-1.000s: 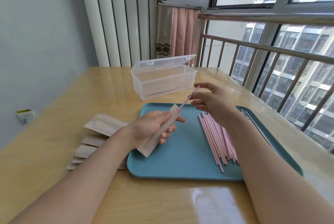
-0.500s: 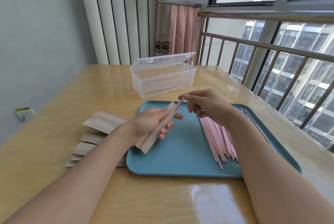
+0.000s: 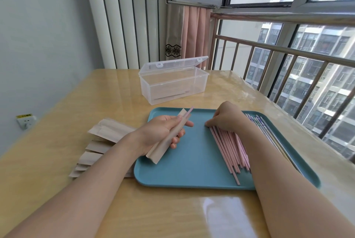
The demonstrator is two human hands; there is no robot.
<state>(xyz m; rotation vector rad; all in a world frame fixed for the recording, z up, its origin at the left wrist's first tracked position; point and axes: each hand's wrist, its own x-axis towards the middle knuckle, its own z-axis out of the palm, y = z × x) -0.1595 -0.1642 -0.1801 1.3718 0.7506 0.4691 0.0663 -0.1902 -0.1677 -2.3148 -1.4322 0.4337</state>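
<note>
A clear box stands open on the wooden table, pink curtain behind, wall socket left.

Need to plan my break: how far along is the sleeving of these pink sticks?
Early on. Done: the clear plastic box seems to hold only a sleeve or two. In hand: the left hand grips a brown paper sleeve with a pink stick tip poking out; the right hand reaches the loose pink sticks on the teal tray. Left: that pile and the fanned empty sleeves.
</note>
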